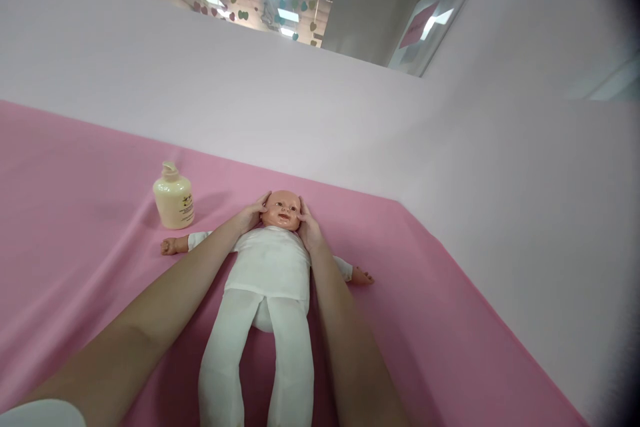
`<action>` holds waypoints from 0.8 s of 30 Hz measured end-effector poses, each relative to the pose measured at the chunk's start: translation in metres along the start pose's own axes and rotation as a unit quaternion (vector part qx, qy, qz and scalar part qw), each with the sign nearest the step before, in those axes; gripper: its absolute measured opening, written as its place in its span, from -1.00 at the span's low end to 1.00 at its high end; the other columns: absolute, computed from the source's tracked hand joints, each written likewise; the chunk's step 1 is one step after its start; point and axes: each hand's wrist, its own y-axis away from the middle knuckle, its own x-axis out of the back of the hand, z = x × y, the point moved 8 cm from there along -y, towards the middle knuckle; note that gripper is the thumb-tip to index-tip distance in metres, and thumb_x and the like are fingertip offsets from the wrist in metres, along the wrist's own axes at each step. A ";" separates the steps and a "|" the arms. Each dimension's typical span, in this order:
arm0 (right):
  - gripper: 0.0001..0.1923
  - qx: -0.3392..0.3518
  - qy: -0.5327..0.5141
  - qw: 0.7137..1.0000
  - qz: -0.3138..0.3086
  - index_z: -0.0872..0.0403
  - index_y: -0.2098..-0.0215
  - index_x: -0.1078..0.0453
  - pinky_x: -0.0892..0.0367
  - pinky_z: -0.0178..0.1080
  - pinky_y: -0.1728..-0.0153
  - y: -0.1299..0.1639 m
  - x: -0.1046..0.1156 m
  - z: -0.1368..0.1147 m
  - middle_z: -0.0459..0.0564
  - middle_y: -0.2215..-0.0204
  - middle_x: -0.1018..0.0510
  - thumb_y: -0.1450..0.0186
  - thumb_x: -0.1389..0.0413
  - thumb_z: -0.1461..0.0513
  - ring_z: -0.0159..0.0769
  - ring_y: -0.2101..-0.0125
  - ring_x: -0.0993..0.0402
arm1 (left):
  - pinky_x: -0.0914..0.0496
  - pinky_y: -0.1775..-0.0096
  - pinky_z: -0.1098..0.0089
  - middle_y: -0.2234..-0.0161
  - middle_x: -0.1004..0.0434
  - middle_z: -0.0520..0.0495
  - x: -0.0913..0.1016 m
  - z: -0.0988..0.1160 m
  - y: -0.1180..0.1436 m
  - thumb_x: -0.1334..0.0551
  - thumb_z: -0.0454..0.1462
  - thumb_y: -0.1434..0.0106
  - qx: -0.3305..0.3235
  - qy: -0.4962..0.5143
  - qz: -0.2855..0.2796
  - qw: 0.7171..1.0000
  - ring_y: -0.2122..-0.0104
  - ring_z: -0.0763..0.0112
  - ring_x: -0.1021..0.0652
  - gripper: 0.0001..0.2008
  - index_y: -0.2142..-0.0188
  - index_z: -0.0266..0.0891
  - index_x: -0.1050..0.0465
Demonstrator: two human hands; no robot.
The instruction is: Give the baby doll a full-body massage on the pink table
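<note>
Here, the widest thing before you is the pink cloth (75,213) that covers the whole work surface, running from the near edge up to the pale wall (250,100) at the far side and along the right. On that cloth, a little left of centre, lies the baby doll (267,280), flat on its back in a white suit, legs stretched toward you and arms spread out to left and right, its bare head at the far end.

Your two forearms reach out from the near edge, one along each side of the doll's body. Your left hand (250,215) rests with open, relaxed fingers against the left side of the doll's head, gripping nothing, only cupping the cheek. Your right hand (307,227) does the same on the right side of the head, fingers spread and flat on the cheek, so the face sits between your palms.

Just beyond the doll's left arm stands a cream pump bottle (173,199), upright on the cloth, near your left hand but apart from it.
</note>
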 end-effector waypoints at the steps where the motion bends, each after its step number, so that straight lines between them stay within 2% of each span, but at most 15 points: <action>1: -0.16 0.002 0.001 1.000 -0.001 -0.18 -0.29 -0.16 -0.10 0.07 -0.33 0.001 0.000 -0.001 -0.16 -0.26 -0.33 -0.02 -0.13 0.25 -0.15 -0.27 -0.25 | -0.05 -0.35 0.01 -0.37 -0.14 -0.05 0.000 0.000 0.000 -0.25 -0.30 0.09 0.001 -0.001 -0.001 1.000 -0.34 0.03 -0.19 -0.05 -0.35 -0.02 -0.12; 4: -0.17 0.004 0.005 1.000 0.000 -0.17 -0.27 -0.22 -0.07 0.07 -0.34 0.003 0.001 -0.005 -0.17 -0.28 -0.32 0.01 -0.11 0.24 -0.14 -0.30 -0.20 | -0.04 -0.35 0.01 -0.36 -0.17 -0.06 0.000 0.000 0.001 -0.25 -0.31 0.12 0.007 -0.002 0.001 1.000 -0.34 0.02 -0.21 -0.04 -0.34 -0.03 -0.14; 8: -0.13 -0.013 0.017 1.000 -0.007 -0.20 -0.29 -0.19 -0.12 0.18 -0.30 0.006 -0.001 -0.006 -0.17 -0.28 -0.32 0.03 -0.09 0.26 -0.08 -0.31 -0.18 | -0.06 -0.34 0.00 -0.35 -0.20 -0.07 0.000 0.002 0.002 -0.28 -0.32 0.12 -0.001 -0.002 -0.005 1.000 -0.35 -0.01 -0.19 -0.04 -0.34 -0.02 -0.16; 14: -0.05 -0.015 0.013 1.000 -0.018 -0.22 -0.37 -0.02 -0.15 0.06 -0.31 0.007 -0.004 -0.003 -0.12 -0.32 -0.26 -0.06 -0.24 0.26 -0.16 -0.27 -0.28 | -0.16 -0.30 0.00 -0.40 -0.05 -0.19 -0.003 0.000 0.002 -0.43 -0.23 -0.03 -0.020 -0.020 -0.018 0.999 -0.33 -0.04 -0.22 0.00 -0.40 0.00 0.00; 20: 0.07 -0.013 0.036 0.999 -0.020 -0.25 -0.39 0.05 -0.20 -0.04 -0.30 0.004 -0.003 0.001 -0.09 -0.36 -0.21 -0.05 -0.36 0.26 -0.19 -0.27 -0.28 | -0.15 -0.31 0.04 -0.42 0.06 -0.27 0.008 -0.005 -0.007 -0.54 -0.17 0.09 -0.043 -0.073 -0.005 0.996 -0.35 -0.06 -0.16 0.19 -0.42 -0.05 0.09; 24: 0.18 -0.020 0.083 0.996 -0.010 -0.28 -0.41 0.14 -0.25 -0.02 -0.27 0.005 -0.003 0.001 -0.06 -0.37 -0.17 -0.01 -0.41 0.28 -0.16 -0.25 -0.31 | -0.12 -0.33 0.11 -0.42 0.02 -0.24 0.011 -0.002 -0.007 -0.53 -0.19 0.06 -0.051 -0.125 0.008 0.991 -0.37 -0.02 -0.13 0.15 -0.42 -0.08 0.07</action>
